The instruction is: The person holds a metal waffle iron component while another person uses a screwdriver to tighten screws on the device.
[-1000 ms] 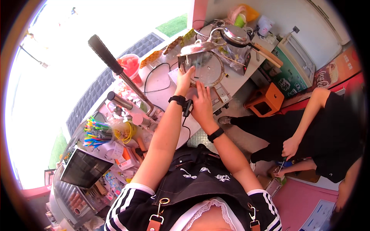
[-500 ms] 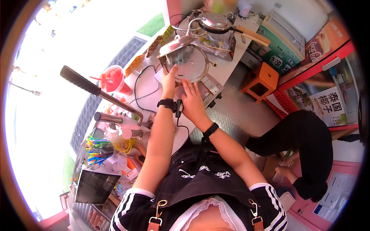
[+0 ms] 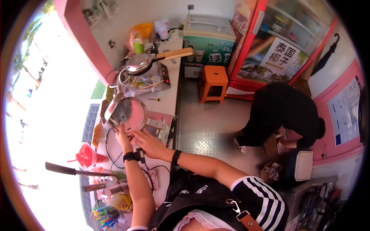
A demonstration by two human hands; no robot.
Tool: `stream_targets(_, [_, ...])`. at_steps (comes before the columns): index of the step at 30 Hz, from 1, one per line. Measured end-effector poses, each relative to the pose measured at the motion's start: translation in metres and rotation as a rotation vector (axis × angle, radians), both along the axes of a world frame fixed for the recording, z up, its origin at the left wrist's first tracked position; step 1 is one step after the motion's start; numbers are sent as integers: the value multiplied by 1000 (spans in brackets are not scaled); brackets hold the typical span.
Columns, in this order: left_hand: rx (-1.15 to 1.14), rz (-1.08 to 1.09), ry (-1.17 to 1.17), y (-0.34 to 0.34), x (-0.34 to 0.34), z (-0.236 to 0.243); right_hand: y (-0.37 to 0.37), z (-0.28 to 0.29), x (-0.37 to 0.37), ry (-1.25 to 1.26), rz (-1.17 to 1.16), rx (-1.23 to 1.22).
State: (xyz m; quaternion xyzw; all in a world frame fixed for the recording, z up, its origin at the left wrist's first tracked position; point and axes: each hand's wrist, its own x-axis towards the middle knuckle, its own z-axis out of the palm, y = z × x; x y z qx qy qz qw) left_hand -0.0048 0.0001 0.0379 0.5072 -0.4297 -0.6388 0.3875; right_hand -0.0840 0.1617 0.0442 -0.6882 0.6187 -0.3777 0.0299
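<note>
My left hand (image 3: pixel 123 134) grips the lower rim of a round, shiny, metal-rimmed piece (image 3: pixel 129 111) that is raised at an angle over a steel appliance (image 3: pixel 156 125) on the white counter. My right hand (image 3: pixel 146 140) is just to its right, fingers stretched out against or very near the lower edge. A second round metal pan (image 3: pixel 138 61) with wooden handles stands farther along the counter. A red drink in a clear cup (image 3: pixel 85 154), black cables and a long black lever handle (image 3: pixel 58 167) are to the left of my hands.
A person in black (image 3: pixel 281 107) bends low at the right, near a pink door (image 3: pixel 320 158). An orange stool (image 3: pixel 214 75), chest freezer (image 3: pixel 208 50) and red glass-door fridge (image 3: pixel 254 34) line the back. Colourful straws (image 3: pixel 104 213) stand at the lower left.
My view has swung right, bringing the fridge and pink door further in. Both hands stay at the round piece. The person in black has bent down toward the right side.
</note>
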Motion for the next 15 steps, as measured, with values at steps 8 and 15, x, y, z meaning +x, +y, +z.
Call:
stream_targets(8, [31, -17, -26, -14, 7, -10, 66, -37, -12, 57, 108, 212])
stream_targets(15, [73, -144, 32, -22, 15, -17, 58, -29, 50, 27, 571, -230])
